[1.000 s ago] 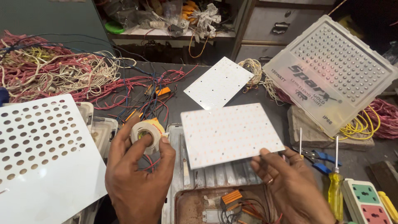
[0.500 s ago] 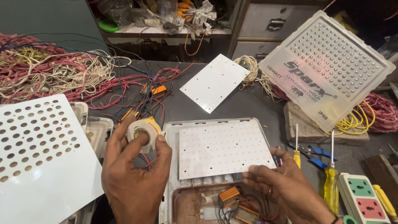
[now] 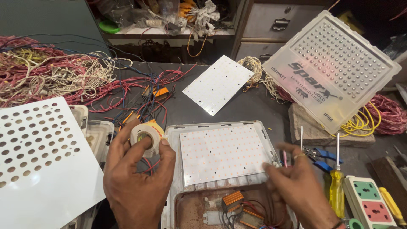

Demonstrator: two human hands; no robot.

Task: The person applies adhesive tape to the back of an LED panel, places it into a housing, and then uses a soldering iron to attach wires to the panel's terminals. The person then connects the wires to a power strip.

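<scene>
My left hand (image 3: 135, 182) grips a roll of pale tape (image 3: 145, 138) between thumb and fingers, just left of a grey metal lamp housing (image 3: 171, 140). A white rectangular LED board (image 3: 222, 152) lies flat in the upper part of that housing. My right hand (image 3: 296, 186) rests at the board's lower right corner, fingertips touching its edge. Below the board the housing shows orange driver parts (image 3: 233, 199) and red and black wires.
A second LED board (image 3: 218, 84) lies further back. A perforated white plate (image 3: 40, 161) is at left, tangled wires (image 3: 55, 80) behind it. A clear lens cover (image 3: 333, 70) leans at right. Screwdrivers (image 3: 337, 186), pliers (image 3: 322, 153) and a socket strip (image 3: 369, 199) sit at right.
The LED board was held up above the housing; my right hand lowered it and it now lies flat inside. My left hand kept the tape roll in place.
</scene>
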